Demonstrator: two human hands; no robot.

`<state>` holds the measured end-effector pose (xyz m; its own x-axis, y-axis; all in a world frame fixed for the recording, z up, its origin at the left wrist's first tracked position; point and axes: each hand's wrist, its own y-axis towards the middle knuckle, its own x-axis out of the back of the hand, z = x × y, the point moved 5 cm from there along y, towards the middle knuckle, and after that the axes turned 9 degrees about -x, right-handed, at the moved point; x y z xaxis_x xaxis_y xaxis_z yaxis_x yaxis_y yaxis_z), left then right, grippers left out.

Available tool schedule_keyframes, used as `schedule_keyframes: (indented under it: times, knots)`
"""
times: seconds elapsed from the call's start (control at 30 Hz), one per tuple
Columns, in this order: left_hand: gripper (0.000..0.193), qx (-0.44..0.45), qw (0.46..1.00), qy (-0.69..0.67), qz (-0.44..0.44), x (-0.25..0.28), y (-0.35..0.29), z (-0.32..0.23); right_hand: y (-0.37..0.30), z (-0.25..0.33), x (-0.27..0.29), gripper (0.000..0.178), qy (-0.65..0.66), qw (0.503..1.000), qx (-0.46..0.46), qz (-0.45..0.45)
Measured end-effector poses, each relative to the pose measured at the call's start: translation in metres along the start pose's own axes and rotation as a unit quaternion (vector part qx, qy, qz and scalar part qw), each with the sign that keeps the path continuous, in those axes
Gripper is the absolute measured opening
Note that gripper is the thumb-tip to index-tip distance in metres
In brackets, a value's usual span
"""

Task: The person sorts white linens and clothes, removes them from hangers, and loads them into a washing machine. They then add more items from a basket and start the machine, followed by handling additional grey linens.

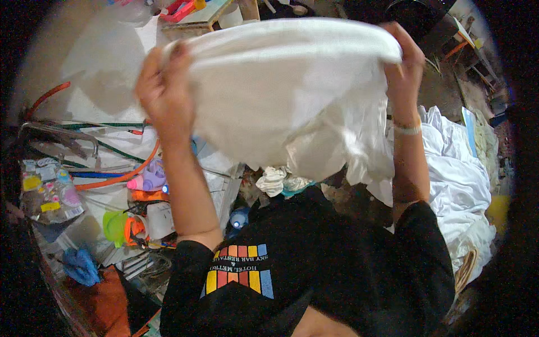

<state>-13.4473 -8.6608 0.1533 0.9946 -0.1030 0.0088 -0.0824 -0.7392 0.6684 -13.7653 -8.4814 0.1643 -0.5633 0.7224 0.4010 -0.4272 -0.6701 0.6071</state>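
Black shirt (314,264) below — white cloth (286,84) stretched between both hands.

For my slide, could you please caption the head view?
Both hands, left hand and right hand, hold up a white cloth.

Clear multicoloured packet (49,191), far left

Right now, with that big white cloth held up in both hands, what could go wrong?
The big white cloth is pinched only at its top edge by the left hand and right hand, so one side might slip loose. Its lower folds hang close to the cluttered shelf of plastic toys and tools and could snag there. Held this high, it also hides much of the floor ahead, so tripping on the heap of white laundry seems possible.
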Motion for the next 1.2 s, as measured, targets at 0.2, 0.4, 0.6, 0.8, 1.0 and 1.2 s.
schedule_keyframes:
  times: [0.2, 0.4, 0.6, 0.8, 1.0, 1.2]
  knots:
    - [0.027, -0.159, 0.964, 0.030, 0.209, -0.078, -0.023, -0.007, -0.018, 0.019, -0.076, 0.077, -0.041, 0.987, 0.096, 0.122]
    - [0.074, -0.067, 0.925, -0.298, 0.226, -0.088, -0.061, 0.043, -0.063, 0.021, -0.111, 0.016, 0.136, 0.966, -0.200, 0.087]
    - [0.106, 0.077, 0.902, -0.143, 0.400, -0.068, -0.194, 0.159, -0.009, 0.090, -0.093, 0.015, 0.166, 0.986, 0.000, -0.003]
    - [0.085, 0.233, 0.854, -0.104, 0.454, -0.066, -0.299, 0.198, 0.085, 0.109, -0.034, 0.043, -0.114, 0.981, 0.100, -0.119]
    - [0.065, 0.297, 0.904, -0.066, 0.300, -0.042, -0.230, 0.177, 0.114, 0.072, 0.042, 0.060, -0.188, 0.981, 0.046, 0.017]
    - [0.052, 0.078, 0.974, -0.077, 0.196, -0.053, -0.066, 0.039, 0.043, 0.073, -0.037, 0.077, -0.056, 0.964, 0.159, 0.205]
